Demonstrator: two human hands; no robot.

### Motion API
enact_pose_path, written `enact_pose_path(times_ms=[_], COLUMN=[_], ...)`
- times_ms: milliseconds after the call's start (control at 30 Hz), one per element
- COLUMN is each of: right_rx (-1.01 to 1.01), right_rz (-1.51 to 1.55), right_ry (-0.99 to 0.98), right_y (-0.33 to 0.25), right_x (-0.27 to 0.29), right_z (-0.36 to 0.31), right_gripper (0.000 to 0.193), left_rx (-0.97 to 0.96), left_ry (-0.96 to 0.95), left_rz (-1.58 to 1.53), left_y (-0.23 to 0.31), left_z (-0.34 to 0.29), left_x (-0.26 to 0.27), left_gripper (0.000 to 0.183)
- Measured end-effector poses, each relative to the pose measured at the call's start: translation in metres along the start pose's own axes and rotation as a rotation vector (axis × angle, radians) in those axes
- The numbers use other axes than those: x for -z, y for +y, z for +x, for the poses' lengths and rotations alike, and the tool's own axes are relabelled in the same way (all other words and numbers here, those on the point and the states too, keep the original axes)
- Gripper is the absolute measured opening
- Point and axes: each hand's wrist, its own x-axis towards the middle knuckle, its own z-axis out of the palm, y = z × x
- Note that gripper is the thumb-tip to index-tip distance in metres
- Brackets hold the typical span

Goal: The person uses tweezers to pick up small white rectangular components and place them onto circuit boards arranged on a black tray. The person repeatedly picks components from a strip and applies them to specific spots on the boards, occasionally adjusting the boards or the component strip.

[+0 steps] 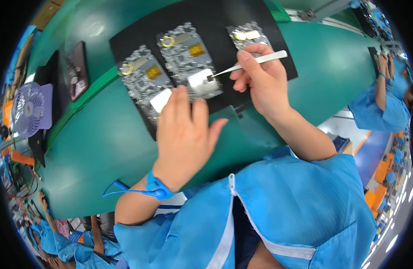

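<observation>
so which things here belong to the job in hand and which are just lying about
In use:
white tweezers, in the right hand
three circuit boards
black mat beneath them
blue wristband, worn

Apparently just lying about:
purple fan
dark phone-like slab beside it

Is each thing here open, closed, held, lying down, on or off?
Left hand: open, palm down.
Right hand: pinching the white tweezers.
White tweezers: held, pointing at the middle circuit board; pinched shut or not, unclear.
Middle, left and right circuit boards: lying on the black mat.
Blue wrist strap: around the left wrist.
Blue jacket: partly unzipped.
Purple fan: on or off, can't tell.
</observation>
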Motion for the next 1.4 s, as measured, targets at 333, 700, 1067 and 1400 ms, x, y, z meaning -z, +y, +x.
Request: enact_pose_path(times_ms=[333,700,1067,1400], right_rx=[0.178,0.153,-0.040,-0.084], right_rz=[0.142,0.209,0.102,-0.062], right_ry=[0.075,0.101,-0.044,-0.054], right_y=[-0.002,-0.002,0.000,0.010], right_x=[0.006,0.020,0.000,-0.021], right_z=[0.014,0.012,0.018,0.022], right_gripper=[0.025,0.023,0.024,0.025], left_rx=[0.674,0.889,0.721,-0.123], left_ry=[0.280,0.210,0.287,0.048], left_rz=[0.506,0.516,0.540,-0.049], left_y=[-0.228,-0.274,-0.246,-0.026], left_z=[0.048,0.071,0.061,0.007], left_x=[0.056,0.027,0.033,-0.008], left_gripper=[0.070,0.077,0.070,0.037])
